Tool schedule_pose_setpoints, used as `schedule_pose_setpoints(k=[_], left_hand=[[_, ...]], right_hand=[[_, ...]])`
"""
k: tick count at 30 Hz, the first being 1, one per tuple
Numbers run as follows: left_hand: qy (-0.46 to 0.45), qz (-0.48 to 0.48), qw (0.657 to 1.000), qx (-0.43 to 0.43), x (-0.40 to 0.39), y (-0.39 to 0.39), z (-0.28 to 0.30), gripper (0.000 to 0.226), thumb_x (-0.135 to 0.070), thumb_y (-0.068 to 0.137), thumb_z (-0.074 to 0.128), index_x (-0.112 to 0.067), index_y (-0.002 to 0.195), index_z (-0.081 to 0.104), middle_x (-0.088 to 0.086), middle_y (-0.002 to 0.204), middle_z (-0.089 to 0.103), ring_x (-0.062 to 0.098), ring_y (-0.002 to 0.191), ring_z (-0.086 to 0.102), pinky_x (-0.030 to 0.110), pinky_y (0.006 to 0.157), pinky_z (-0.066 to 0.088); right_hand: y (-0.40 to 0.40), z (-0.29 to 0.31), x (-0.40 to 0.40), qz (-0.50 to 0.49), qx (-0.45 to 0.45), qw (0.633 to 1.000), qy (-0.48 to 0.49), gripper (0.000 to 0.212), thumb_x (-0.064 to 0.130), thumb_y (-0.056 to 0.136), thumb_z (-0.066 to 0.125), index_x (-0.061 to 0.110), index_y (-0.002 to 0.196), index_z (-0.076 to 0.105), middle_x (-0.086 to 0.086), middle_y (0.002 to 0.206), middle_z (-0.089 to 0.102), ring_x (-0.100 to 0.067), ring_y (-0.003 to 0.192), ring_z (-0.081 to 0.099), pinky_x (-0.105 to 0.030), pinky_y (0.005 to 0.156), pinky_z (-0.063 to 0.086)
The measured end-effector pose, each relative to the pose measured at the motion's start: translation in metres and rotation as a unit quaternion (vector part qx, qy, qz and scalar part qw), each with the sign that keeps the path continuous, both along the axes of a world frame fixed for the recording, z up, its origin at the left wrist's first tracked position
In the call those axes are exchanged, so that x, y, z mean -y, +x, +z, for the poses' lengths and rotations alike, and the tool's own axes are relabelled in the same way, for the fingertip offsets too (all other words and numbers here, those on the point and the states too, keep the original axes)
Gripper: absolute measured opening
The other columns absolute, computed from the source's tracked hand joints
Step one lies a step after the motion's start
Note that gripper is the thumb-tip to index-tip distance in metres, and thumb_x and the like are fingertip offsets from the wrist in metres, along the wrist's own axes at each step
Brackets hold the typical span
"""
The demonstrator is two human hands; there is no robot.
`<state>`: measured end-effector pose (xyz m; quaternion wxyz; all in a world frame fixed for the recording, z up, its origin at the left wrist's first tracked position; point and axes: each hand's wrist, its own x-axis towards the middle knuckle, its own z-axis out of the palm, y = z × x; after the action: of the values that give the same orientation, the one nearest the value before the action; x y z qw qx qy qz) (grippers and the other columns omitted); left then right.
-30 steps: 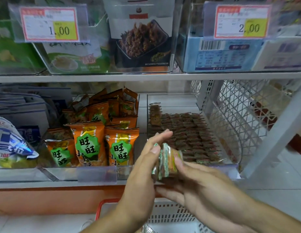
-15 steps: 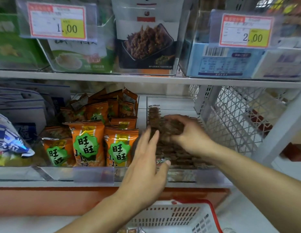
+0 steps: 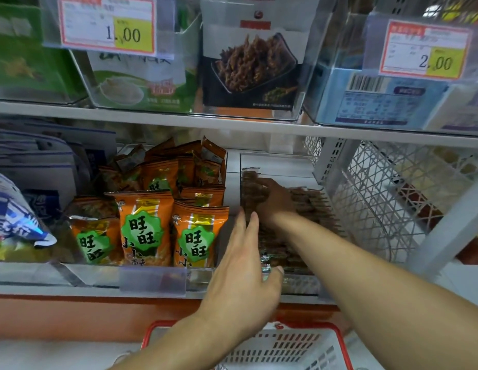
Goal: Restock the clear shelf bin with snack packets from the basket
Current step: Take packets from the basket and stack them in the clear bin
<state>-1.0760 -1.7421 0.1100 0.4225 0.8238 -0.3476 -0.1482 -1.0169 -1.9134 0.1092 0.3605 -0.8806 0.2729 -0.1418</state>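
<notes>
The clear shelf bin [image 3: 275, 162] sits on the lower shelf, right of centre, filled with rows of small brown snack packets [image 3: 314, 209]. My right hand [image 3: 276, 202] reaches deep into the bin's back left and grips a stack of these packets, setting it among the rows. My left hand [image 3: 243, 265] lies with straight fingers against the bin's front left corner, thumb near the front packets, holding nothing. The white basket [image 3: 294, 345] with a red rim is at the bottom edge, below my arms; its contents are mostly hidden.
Orange and green snack bags [image 3: 143, 225] fill the neighbouring bin on the left. A white wire mesh divider [image 3: 376, 198] stands right of the clear bin. The upper shelf [image 3: 232, 121] hangs low overhead with boxed goods and price tags.
My right hand carried the stack of packets from in front of the shelf into the back of the bin. My left hand let go of the stack and moved to the bin's front left corner.
</notes>
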Motion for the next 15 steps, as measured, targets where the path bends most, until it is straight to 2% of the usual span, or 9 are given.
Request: schedule_pose_setpoints(k=[3, 5, 8, 11, 13, 14, 15], left_hand=[[0.011, -0.013, 1.0, -0.003, -0.003, 0.0, -0.001, 0.097, -0.039, 0.097, 0.061, -0.044, 0.159, -0.013, -0.037, 0.145, -0.036, 0.001, 0.154, -0.002, 0.025, 0.121, 0.014], [0.026, -0.019, 0.999, 0.001, -0.006, -0.001, -0.001, 0.098, -0.041, 0.095, 0.062, -0.044, 0.159, -0.012, -0.037, 0.143, -0.041, 0.005, 0.155, 0.007, 0.031, 0.122, 0.028], [0.033, -0.021, 0.999, -0.002, -0.01, -0.003, 0.0, 0.098, -0.041, 0.094, 0.063, -0.044, 0.158, -0.011, -0.038, 0.141, -0.046, 0.011, 0.154, 0.022, 0.036, 0.118, 0.038], [0.04, -0.028, 0.999, -0.014, -0.013, -0.004, 0.001, 0.099, -0.041, 0.092, 0.066, -0.051, 0.156, -0.009, -0.042, 0.136, -0.05, 0.016, 0.148, 0.037, 0.038, 0.113, 0.044], [0.045, -0.033, 0.998, -0.015, -0.013, -0.005, 0.001, 0.097, -0.043, 0.091, 0.067, -0.055, 0.154, -0.006, -0.044, 0.136, -0.05, 0.026, 0.139, 0.049, 0.04, 0.114, 0.044], [0.042, -0.036, 0.998, -0.008, -0.013, -0.006, 0.0, 0.098, -0.044, 0.091, 0.068, -0.055, 0.155, -0.006, -0.043, 0.139, -0.049, 0.028, 0.141, 0.046, 0.041, 0.118, 0.04], [0.036, -0.035, 0.999, -0.001, -0.014, -0.007, -0.001, 0.098, -0.044, 0.092, 0.068, -0.052, 0.156, -0.005, -0.042, 0.143, -0.047, 0.026, 0.149, 0.035, 0.039, 0.123, 0.031]], right_hand=[[-0.002, 0.001, 0.002, 0.035, -0.019, 0.998, -0.058, 0.048, 0.016, 0.089, 0.073, 0.015, 0.135, 0.058, -0.009, 0.135, 0.063, -0.026, 0.126, 0.056, -0.025, 0.099, 0.04], [-0.003, 0.002, 0.005, 0.027, 0.005, 0.998, -0.056, 0.044, 0.009, 0.089, 0.07, 0.016, 0.131, 0.061, -0.006, 0.132, 0.065, -0.023, 0.124, 0.058, -0.022, 0.097, 0.039], [0.0, -0.003, 0.004, 0.009, 0.007, 0.998, -0.06, 0.043, 0.01, 0.092, 0.067, 0.017, 0.133, 0.06, -0.006, 0.134, 0.063, -0.023, 0.126, 0.057, -0.017, 0.092, 0.033], [0.005, -0.01, -0.002, 0.016, -0.016, 0.998, -0.053, 0.045, 0.018, 0.095, 0.065, 0.012, 0.139, 0.054, -0.01, 0.139, 0.059, -0.027, 0.129, 0.054, -0.018, 0.091, 0.031], [0.003, -0.01, 0.0, 0.004, -0.012, 1.0, -0.001, 0.047, 0.016, 0.094, 0.065, 0.013, 0.139, 0.052, -0.009, 0.138, 0.058, -0.027, 0.128, 0.054, -0.019, 0.088, 0.032], [0.0, -0.008, 0.002, -0.002, -0.007, 1.0, 0.025, 0.047, 0.013, 0.093, 0.063, 0.015, 0.139, 0.052, -0.008, 0.137, 0.059, -0.026, 0.127, 0.055, -0.021, 0.087, 0.035], [-0.004, -0.004, 0.003, -0.003, -0.001, 0.999, 0.042, 0.046, 0.011, 0.093, 0.062, 0.017, 0.138, 0.053, -0.007, 0.137, 0.06, -0.026, 0.126, 0.056, -0.021, 0.088, 0.038]])
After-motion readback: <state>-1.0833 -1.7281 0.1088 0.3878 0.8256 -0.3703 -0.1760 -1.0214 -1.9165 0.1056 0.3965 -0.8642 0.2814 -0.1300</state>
